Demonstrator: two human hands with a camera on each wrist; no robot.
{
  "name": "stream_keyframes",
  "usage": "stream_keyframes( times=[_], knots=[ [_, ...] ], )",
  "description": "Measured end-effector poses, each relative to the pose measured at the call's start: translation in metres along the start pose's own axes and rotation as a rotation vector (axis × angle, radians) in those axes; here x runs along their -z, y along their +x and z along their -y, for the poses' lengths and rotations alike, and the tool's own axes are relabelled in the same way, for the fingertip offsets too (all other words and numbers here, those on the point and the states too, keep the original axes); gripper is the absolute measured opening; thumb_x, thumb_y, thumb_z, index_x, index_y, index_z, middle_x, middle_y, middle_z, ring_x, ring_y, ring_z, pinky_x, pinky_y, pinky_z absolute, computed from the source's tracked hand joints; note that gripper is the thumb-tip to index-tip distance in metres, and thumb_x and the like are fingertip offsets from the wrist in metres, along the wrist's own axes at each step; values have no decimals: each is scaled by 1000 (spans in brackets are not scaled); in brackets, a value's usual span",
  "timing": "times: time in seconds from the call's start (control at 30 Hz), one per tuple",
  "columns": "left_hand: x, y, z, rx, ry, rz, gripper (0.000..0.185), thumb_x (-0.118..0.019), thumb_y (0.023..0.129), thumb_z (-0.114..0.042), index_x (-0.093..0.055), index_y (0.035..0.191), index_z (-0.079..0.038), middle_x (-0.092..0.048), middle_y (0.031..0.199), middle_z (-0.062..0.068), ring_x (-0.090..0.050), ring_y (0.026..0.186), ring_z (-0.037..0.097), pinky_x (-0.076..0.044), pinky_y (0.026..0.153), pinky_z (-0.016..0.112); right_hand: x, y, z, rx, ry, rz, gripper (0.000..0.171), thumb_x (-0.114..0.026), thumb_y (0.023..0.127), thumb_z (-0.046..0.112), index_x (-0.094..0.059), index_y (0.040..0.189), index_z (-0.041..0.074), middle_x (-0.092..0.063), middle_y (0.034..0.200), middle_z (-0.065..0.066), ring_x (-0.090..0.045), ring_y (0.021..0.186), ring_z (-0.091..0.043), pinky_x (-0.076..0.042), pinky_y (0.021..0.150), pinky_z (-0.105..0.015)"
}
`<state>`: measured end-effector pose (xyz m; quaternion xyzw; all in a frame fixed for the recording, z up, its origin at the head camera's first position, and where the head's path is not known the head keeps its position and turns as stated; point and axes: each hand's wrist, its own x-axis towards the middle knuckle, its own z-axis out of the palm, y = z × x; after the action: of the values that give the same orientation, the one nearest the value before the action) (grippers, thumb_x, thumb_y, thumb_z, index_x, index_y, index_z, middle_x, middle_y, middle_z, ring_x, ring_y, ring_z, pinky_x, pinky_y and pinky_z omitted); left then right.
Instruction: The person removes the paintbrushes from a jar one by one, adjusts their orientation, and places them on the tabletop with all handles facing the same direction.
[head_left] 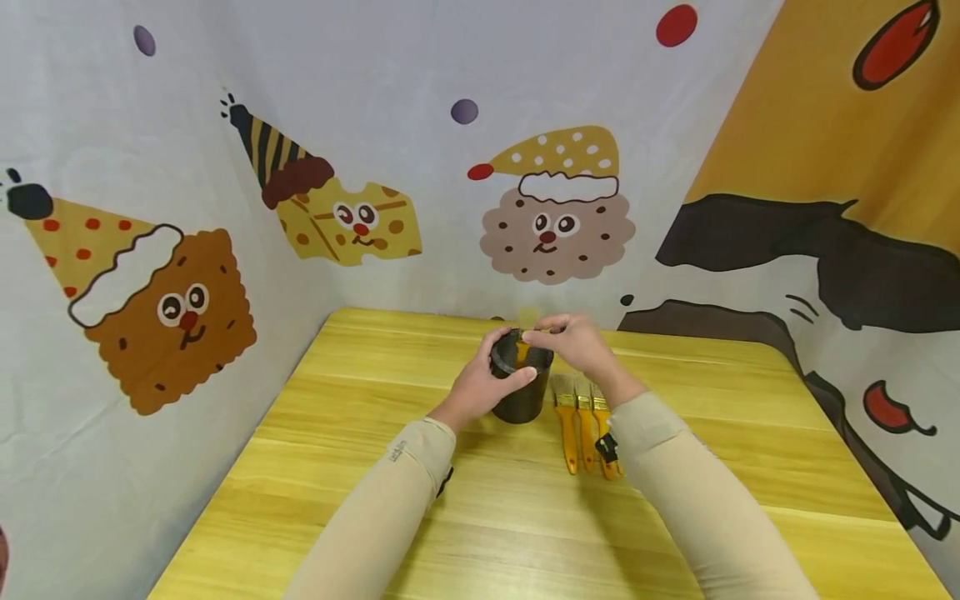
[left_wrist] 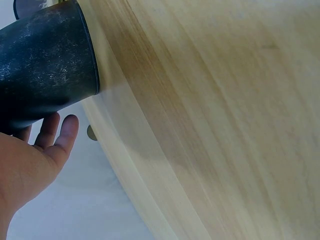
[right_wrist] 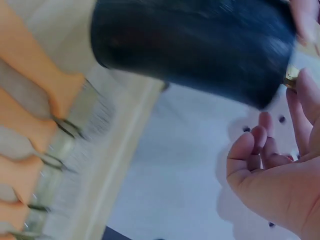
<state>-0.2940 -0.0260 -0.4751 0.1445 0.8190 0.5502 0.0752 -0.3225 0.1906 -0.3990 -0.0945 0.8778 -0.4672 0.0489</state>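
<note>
We are wearing long, close-fitting beige sleeves on both arms, smooth and plain, each ending in a folded cuff at the wrist. The left sleeve [head_left: 375, 517] is carrying a small line of dark lettering near its cuff, too small to read. A dark strap or clip is showing under the left wrist, and a similar black piece [head_left: 606, 448] is sitting beside the right sleeve [head_left: 697, 500] cuff. Our left hand [head_left: 480, 385] and right hand [head_left: 573, 342] are bare, with no gloves or rings visible.

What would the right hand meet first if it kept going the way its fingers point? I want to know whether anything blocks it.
Probably the left hand gripping the black cup: the right hand points leftward over its rim, though depth is unclear.
</note>
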Motion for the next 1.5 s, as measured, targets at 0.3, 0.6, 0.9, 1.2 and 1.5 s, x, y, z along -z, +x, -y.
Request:
stream_keyframes(
  times=[0.3, 0.6, 0.9, 1.2, 1.5],
  knots=[
    [-2, -2, -2, 5, 12, -3, 86, -72, 89, -75, -19, 157, -67, -49, 162, 9, -58, 139, 36, -51, 110, 60, 70, -27, 7, -46, 110, -187, 59, -74, 97, 60, -74, 132, 12, -70, 132, 0, -59, 120, -27, -52, 104, -42],
    [-2, -3, 0, 8, 23, -28, 85, -74, 89, -74, -19, 154, -70, -49, 162, 11, -57, 138, 39, -50, 110, 62, 134, -58, -42, -130, 11, -268, 65, -65, 100, 64, -69, 129, 6, -66, 97, 24, -60, 98, -12, -52, 85, -23],
    [-2, -3, -2, 19, 41, -39, 91, -73, 88, -76, -21, 161, -61, -49, 162, 13, -58, 137, 40, -50, 109, 63, 158, -82, -98, -258, -181, -67, 73, -55, 106, 62, -63, 141, -1, -62, 138, -27, -59, 122, -43, -53, 101, -59],
    [-2, -2, -4, 7, 46, -34, 90, -73, 90, -73, -21, 162, -59, -49, 162, 12, -57, 137, 39, -50, 110, 61, 153, -85, -130, -245, -276, 113, 56, -57, 111, 49, -69, 126, -3, -71, 116, -23, -64, 101, -34, -58, 87, -45],
    [-2, -2, -4, 12, 46, -41, 91, -74, 89, -74, -20, 161, -62, -49, 162, 11, -57, 138, 39, -50, 110, 62, 142, -84, -145, -257, -216, 206, 44, -61, 111, 41, -54, 79, 12, -40, 66, 4, -35, 59, -14, -37, 63, -35]
  ],
)
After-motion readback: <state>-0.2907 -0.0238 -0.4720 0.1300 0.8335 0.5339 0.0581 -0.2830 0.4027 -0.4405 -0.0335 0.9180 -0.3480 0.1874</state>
